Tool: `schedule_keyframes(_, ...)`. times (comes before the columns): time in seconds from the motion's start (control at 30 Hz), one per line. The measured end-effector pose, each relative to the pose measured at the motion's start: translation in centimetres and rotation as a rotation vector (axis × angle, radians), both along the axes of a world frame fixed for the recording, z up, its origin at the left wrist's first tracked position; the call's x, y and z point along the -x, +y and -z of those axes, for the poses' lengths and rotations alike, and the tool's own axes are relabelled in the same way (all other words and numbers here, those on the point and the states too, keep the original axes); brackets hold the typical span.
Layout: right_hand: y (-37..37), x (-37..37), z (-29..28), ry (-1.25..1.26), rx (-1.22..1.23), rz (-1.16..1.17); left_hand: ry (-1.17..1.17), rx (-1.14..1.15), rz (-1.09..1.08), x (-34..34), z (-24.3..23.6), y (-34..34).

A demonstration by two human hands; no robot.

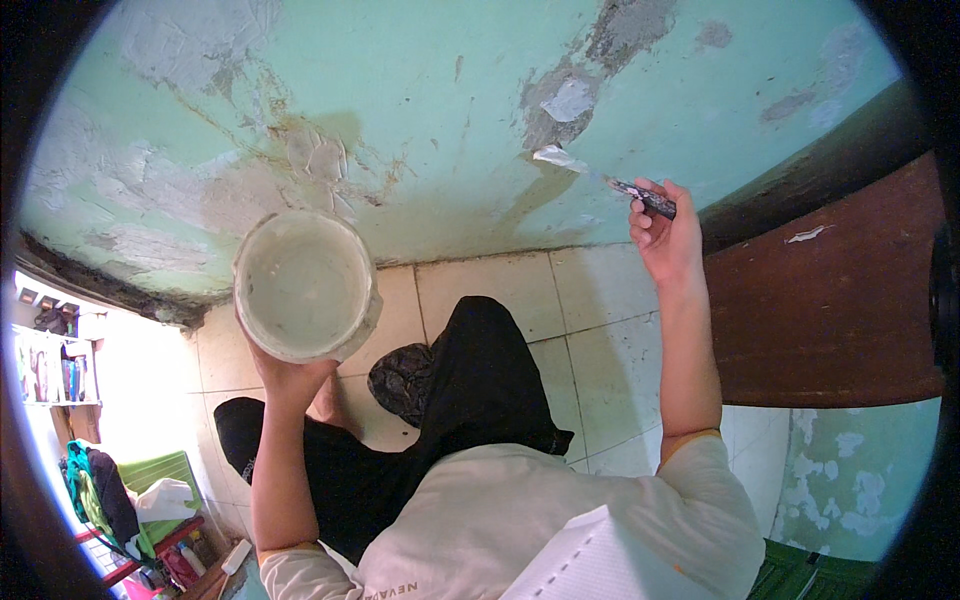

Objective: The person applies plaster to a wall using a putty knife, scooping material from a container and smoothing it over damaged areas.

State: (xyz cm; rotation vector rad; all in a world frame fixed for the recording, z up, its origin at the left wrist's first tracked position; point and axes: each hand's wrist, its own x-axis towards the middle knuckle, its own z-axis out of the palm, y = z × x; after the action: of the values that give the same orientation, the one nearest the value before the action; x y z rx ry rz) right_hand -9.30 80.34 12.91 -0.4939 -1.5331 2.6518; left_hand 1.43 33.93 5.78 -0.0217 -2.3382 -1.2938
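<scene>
The knife [600, 176], a putty knife with a dark handle and a pale, filler-coated blade, lies with its blade tip against the wall [420, 90], just below a grey patch [565, 100] where the green paint has flaked away. The right hand [662, 232] is clamped round the handle, fingers curled and thumb on top. The left hand [292, 378] grips the tub [303, 285] from beneath, fingers closed on its base; the tub is round, white and open-topped, held level near the wall and well left of the knife. It seems to hold a thin pale layer of filler, though the inside is too washed out to be sure.

The blade could drop filler onto the tiles [590, 330] or the black trouser leg [480, 380] below if the load slides off as it is drawn. A steep blade angle might gouge the loose paint edge and lift more of it. The tub, balanced on one hand, could tip.

No labels show on the tub. At the far left a shelf [55, 375] holds small coloured packages, too bright to read by shape.
</scene>
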Motion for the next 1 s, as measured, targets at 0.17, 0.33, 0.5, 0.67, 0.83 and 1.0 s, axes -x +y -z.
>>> schedule_keyframes(0.17, -0.1, 0.6, -1.2, -0.002, 0.006, -0.013, -0.019, -0.008, 0.002, -0.2, -0.3, -0.1)
schedule_keyframes(0.33, -1.1, 1.5, -2.6, 0.012, -0.067, 0.004, -0.04, -0.041, 0.02, -0.2, -0.4, -0.4)
schedule_keyframes(0.5, -1.7, 3.7, -3.1, 0.139, -0.442, 0.133, -0.047, -0.008, 0.021, -0.1, -0.5, -0.4)
schedule_keyframes(0.67, -2.8, 5.2, -3.7, 0.237, -0.61, 0.204, -0.04, -0.035, 0.017, 0.1, -0.6, -0.2)
schedule_keyframes(0.83, -2.1, 5.9, -4.7, 0.274, -0.616, 0.27, -0.083, -0.059, 0.051, -0.1, 0.3, -1.0)
schedule_keyframes(1.0, -1.7, 4.6, -5.9, 0.23, -0.671, 0.241, -0.101, -0.064, 0.03, -0.5, 0.4, -1.0)
